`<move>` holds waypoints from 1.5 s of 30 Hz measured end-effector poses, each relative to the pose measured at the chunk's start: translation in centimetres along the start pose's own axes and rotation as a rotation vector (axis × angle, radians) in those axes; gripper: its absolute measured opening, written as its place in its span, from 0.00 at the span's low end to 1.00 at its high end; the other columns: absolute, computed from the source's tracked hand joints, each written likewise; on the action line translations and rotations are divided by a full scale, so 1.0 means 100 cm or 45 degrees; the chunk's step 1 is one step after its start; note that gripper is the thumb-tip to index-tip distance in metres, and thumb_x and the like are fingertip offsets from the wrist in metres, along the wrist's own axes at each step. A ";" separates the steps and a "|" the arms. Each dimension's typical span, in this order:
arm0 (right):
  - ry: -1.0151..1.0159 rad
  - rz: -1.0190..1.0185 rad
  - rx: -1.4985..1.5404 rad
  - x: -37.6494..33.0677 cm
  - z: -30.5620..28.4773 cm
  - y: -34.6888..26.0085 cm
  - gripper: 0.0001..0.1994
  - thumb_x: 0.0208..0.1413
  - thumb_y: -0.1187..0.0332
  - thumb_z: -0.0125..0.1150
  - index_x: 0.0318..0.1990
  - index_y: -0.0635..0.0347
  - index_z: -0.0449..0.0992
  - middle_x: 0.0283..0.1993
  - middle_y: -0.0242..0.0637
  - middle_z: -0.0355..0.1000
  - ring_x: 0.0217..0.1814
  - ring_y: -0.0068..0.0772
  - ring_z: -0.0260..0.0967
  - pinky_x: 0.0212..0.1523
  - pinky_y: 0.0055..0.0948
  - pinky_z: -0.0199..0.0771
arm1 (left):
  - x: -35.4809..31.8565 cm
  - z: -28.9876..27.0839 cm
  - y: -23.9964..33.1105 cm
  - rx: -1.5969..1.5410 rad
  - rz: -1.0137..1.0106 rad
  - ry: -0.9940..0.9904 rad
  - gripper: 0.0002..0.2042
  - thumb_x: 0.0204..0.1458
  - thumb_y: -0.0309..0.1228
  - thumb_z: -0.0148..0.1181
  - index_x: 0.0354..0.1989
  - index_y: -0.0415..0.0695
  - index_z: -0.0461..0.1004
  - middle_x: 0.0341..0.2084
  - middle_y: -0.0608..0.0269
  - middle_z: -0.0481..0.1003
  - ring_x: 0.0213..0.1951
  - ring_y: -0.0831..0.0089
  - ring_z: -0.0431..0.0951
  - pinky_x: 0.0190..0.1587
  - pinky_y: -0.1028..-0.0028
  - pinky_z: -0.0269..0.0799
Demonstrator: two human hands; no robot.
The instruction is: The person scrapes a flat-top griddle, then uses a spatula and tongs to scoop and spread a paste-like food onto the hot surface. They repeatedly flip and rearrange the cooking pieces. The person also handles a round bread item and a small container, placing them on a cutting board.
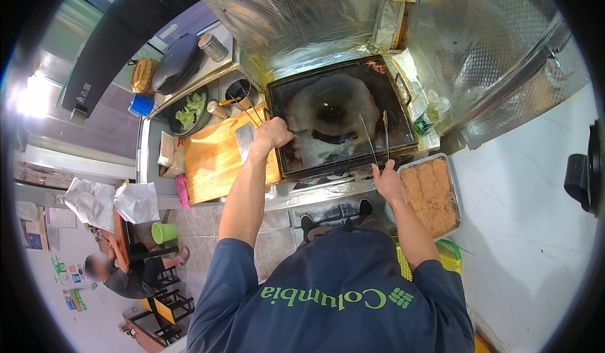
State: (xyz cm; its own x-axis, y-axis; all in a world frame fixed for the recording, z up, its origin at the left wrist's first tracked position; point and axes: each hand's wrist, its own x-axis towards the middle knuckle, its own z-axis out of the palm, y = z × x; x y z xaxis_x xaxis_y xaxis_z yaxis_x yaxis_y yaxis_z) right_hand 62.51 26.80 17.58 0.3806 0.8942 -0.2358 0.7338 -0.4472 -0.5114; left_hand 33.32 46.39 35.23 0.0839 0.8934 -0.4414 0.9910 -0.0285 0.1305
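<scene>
My left hand (pixel 273 134) is closed in a fist at the griddle's left edge. Thin metal rods (pixel 253 112) stick out of that fist toward a dark pot (pixel 238 90); the tool's kind is unclear. Low over the griddle's front right, my right hand (pixel 386 175) grips long, slim metal tongs (pixel 386 137), their two arms apart above the plate. The square black griddle (pixel 302 95) has a greyish, wet-looking round patch with a dark middle and a dark curved strip near the front. Beneath my left wrist, a cleaver's broad blade (pixel 244 141) lies on the wooden cutting board (pixel 211 154).
Right of the griddle stands a tray (pixel 458 211) of orange-brown meat-like food. A bottle (pixel 432 115) is behind it. At left are a bowl of green leaves (pixel 189 112) and a black appliance (pixel 178 63). Foil lines the back wall (pixel 302 25). A person (pixel 132 280) sits at far left.
</scene>
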 end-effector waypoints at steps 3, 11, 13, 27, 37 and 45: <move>-0.024 0.004 0.030 -0.003 -0.006 -0.004 0.27 0.63 0.47 0.49 0.46 0.69 0.58 0.27 0.62 0.74 0.31 0.64 0.75 0.30 0.52 0.75 | 0.000 -0.002 0.000 0.005 -0.015 -0.025 0.18 0.48 0.38 0.60 0.46 0.46 0.80 0.46 0.50 0.79 0.51 0.53 0.77 0.54 0.62 0.72; 0.003 -0.005 0.018 -0.002 -0.002 -0.001 0.27 0.63 0.46 0.49 0.46 0.68 0.58 0.27 0.62 0.74 0.31 0.64 0.75 0.30 0.52 0.75 | 0.004 0.000 -0.007 -0.031 -0.026 -0.028 0.19 0.47 0.39 0.61 0.49 0.49 0.80 0.48 0.54 0.79 0.52 0.56 0.77 0.55 0.64 0.72; 0.018 -0.018 0.018 -0.001 0.000 0.001 0.27 0.63 0.46 0.49 0.46 0.69 0.58 0.27 0.62 0.74 0.31 0.64 0.74 0.30 0.52 0.75 | 0.005 0.000 -0.009 -0.037 -0.023 -0.036 0.19 0.46 0.39 0.61 0.48 0.49 0.80 0.48 0.54 0.79 0.52 0.56 0.77 0.55 0.64 0.72; -0.008 -0.080 -0.039 0.034 -0.035 -0.049 0.28 0.61 0.48 0.51 0.46 0.72 0.63 0.32 0.61 0.76 0.36 0.63 0.76 0.39 0.53 0.76 | -0.036 0.037 -0.028 -0.245 0.060 0.222 0.21 0.48 0.39 0.60 0.50 0.45 0.78 0.38 0.50 0.81 0.45 0.55 0.80 0.50 0.63 0.73; -0.098 -0.216 -0.305 0.085 -0.028 -0.126 0.24 0.59 0.51 0.56 0.44 0.67 0.64 0.33 0.53 0.78 0.37 0.53 0.79 0.38 0.46 0.78 | -0.097 0.114 -0.064 -1.812 -0.161 0.192 0.19 0.60 0.35 0.56 0.55 0.36 0.70 0.22 0.66 0.75 0.18 0.79 0.69 0.21 0.79 0.62; -0.077 0.057 -0.287 0.103 -0.053 -0.100 0.29 0.61 0.49 0.53 0.52 0.71 0.63 0.38 0.57 0.78 0.43 0.54 0.78 0.42 0.47 0.78 | -0.100 0.116 -0.064 -1.983 -0.290 0.136 0.17 0.62 0.39 0.53 0.52 0.40 0.72 0.22 0.66 0.75 0.17 0.82 0.68 0.19 0.81 0.62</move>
State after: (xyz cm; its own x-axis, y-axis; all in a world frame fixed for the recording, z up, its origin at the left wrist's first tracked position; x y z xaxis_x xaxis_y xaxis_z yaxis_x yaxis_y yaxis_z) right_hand 62.03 40.39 24.66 0.3858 0.8701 -0.3065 0.8268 -0.4736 -0.3036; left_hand 27.39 32.46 28.50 -0.1201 0.8426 -0.5249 -0.0991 0.5159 0.8509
